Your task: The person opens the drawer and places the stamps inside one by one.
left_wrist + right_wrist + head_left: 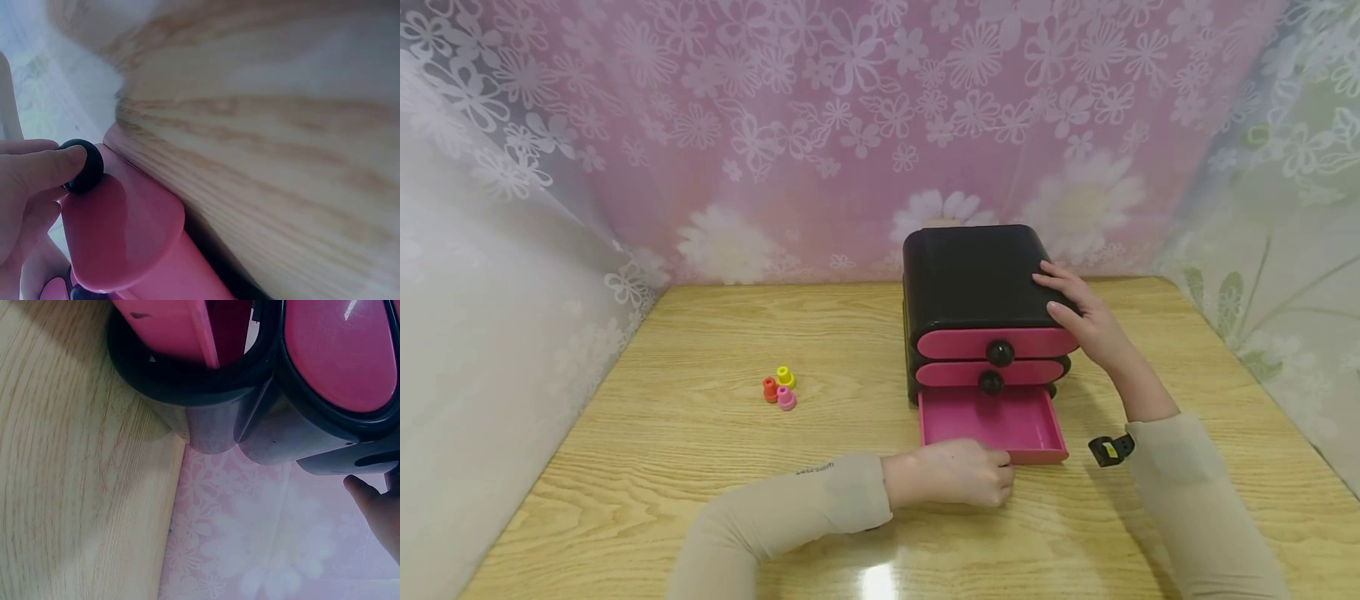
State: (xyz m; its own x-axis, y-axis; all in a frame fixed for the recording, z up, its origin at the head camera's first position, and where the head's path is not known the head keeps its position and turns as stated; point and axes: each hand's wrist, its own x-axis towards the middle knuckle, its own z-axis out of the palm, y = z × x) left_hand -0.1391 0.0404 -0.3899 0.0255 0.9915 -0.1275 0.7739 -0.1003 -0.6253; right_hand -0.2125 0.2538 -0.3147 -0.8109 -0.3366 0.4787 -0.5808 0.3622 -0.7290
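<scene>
Nearest the head camera, at lower centre of the frame, the left hand curls its fingers at the front edge of the pulled-out bottom drawer. The left wrist view shows why: thumb and fingers pinch the drawer's black knob. The knob cannot be seen from the head, where the hand covers it.

The right hand, right of centre, lies with fingers straight and slightly spread on the top right edge of the black chest, bracing it. The chest sits on the wooden table right of centre, its two upper pink drawers closed.

To work the drawer well, I judge the pull should stay straight along the drawer's run, with the right hand pressing down so the light chest neither slides nor tips.

The right wrist view looks along the chest's side and shows only one fingertip near the dark shell, and the open drawer leaving its slot. Only the head view shows three small coloured pegs well to the left, apart from the chest.
</scene>
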